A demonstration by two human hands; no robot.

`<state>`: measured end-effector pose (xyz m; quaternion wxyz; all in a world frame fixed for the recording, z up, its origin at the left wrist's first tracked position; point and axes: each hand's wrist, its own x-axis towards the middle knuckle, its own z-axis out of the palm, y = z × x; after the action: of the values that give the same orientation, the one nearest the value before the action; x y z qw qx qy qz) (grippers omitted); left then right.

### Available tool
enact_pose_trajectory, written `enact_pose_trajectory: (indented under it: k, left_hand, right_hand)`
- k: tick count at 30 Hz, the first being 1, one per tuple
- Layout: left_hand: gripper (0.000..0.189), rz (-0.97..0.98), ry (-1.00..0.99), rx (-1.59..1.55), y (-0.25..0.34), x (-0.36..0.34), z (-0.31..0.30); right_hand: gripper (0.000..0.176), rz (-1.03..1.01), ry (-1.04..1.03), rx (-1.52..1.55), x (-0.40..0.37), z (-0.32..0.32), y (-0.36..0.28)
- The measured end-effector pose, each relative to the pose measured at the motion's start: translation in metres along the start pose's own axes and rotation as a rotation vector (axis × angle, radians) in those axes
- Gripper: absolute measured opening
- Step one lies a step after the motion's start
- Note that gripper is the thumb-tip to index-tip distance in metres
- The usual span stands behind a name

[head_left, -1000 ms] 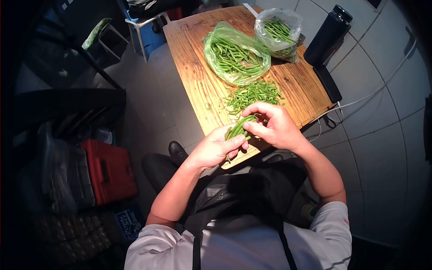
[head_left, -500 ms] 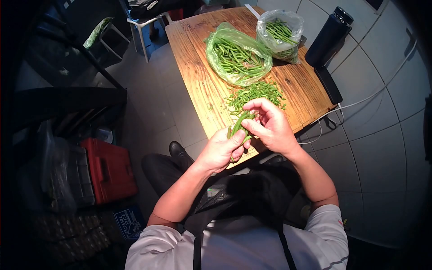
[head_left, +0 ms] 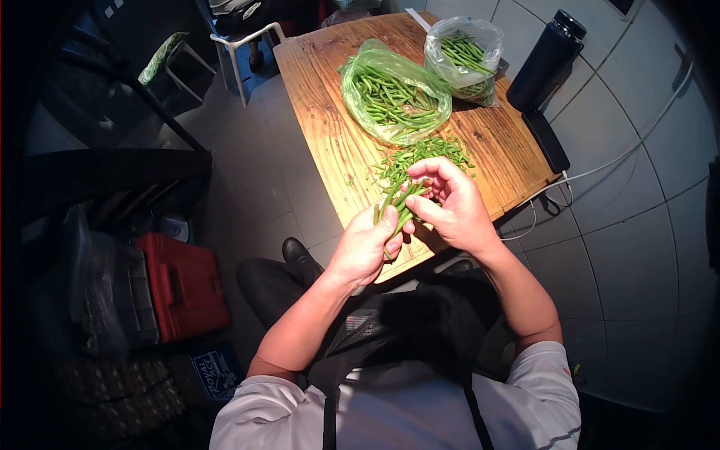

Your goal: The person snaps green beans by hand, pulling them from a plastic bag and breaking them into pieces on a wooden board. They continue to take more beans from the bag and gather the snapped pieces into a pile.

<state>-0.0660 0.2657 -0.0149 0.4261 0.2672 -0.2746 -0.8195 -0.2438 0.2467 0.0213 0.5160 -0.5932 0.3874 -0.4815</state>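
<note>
A small bunch of green beans (head_left: 397,210) is gripped in my left hand (head_left: 358,246), its fingers wrapped round the lower part. My right hand (head_left: 459,210) is at the upper ends of the same bunch, thumb against the beans and index finger curled over; the inner fingers are partly hidden. Just beyond both hands, short cut bean pieces (head_left: 431,152) lie in a loose pile on the wooden table (head_left: 322,97). Behind the pile a green plastic bag (head_left: 373,54) lies open with many long beans in it.
A clear plastic bag (head_left: 486,36) with more beans stands at the back right. Near the tiled wall are a dark bottle (head_left: 545,61), a black flat device (head_left: 546,142) and a white cable (head_left: 611,163). A red case (head_left: 182,285) is on the floor at left; a white chair (head_left: 238,52) stands behind.
The beans in my left hand now fan out more at their upper ends. My right hand has shifted slightly, its thumb still at the bunch.
</note>
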Motion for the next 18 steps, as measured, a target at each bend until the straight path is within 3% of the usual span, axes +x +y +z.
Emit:
enact_pose_trajectory:
  k: [5, 8, 18]
  left_hand:
    - [0.027, 0.051, 0.004, 0.007, 0.0, 0.002, 0.0]
    - [0.025, 0.068, -0.011, 0.054, 0.0, 0.003, -0.002]
    - [0.022, 0.073, 0.011, 0.182, 0.005, -0.001, -0.005]
  right_hand:
    - [0.04, 0.076, -0.03, 0.052, -0.001, 0.0, -0.007]
    - [0.042, -0.027, -0.022, 0.09, 0.0, 0.0, 0.0]
    - [0.029, -0.024, -0.008, -0.019, -0.001, -0.012, 0.001]
